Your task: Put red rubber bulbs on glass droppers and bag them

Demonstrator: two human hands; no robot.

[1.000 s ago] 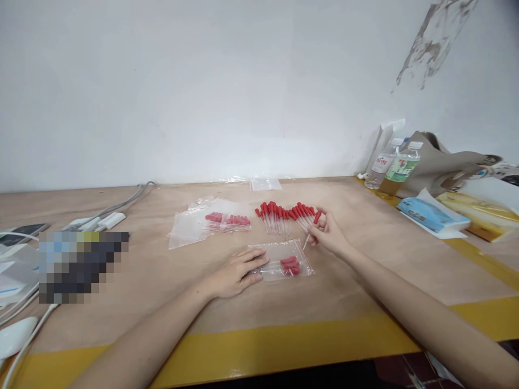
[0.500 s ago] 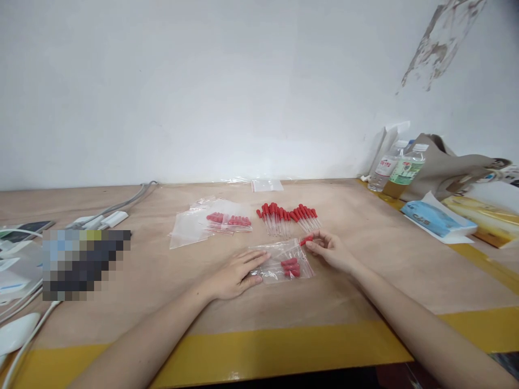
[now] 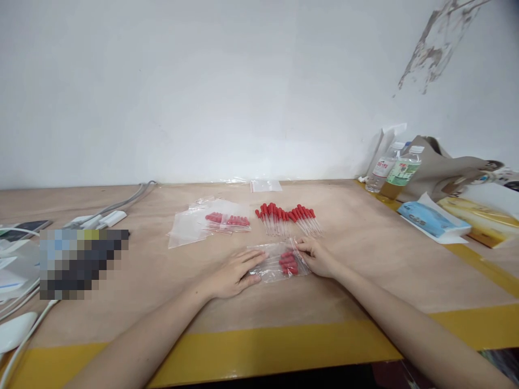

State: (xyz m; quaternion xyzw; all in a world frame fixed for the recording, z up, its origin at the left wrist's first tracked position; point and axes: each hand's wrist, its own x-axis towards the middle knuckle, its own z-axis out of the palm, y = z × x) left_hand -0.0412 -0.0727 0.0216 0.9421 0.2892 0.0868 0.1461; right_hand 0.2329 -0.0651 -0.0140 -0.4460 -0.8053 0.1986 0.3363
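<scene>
A clear zip-lock bag (image 3: 270,270) lies flat on the table with several red-bulbed droppers (image 3: 289,265) inside, their bulbs toward its right-hand mouth. My left hand (image 3: 235,274) rests on the bag's left end, fingers stretched out and open. At the upper right corner of the mouth, my right hand (image 3: 318,258) is closed, thumb and fingers pinching the bag's edge. Its fingertips partly cover the mouth, and whether a dropper is also between them is hidden. Just beyond the bag, loose droppers lie fanned in two groups, a left group (image 3: 272,213) and a right group (image 3: 303,216).
Empty zip-lock bags (image 3: 186,229) and filled bags (image 3: 239,222) overlap at the left. Another small bag (image 3: 266,186) lies by the wall. Cables (image 3: 121,202) and chargers occupy the left side; bottles (image 3: 401,173) and a blue tissue pack (image 3: 433,219) stand at the right.
My right hand has moved left onto the bag's mouth. The dropper it held outside has gone into the bag beside the others. My left hand has stayed in place.
</scene>
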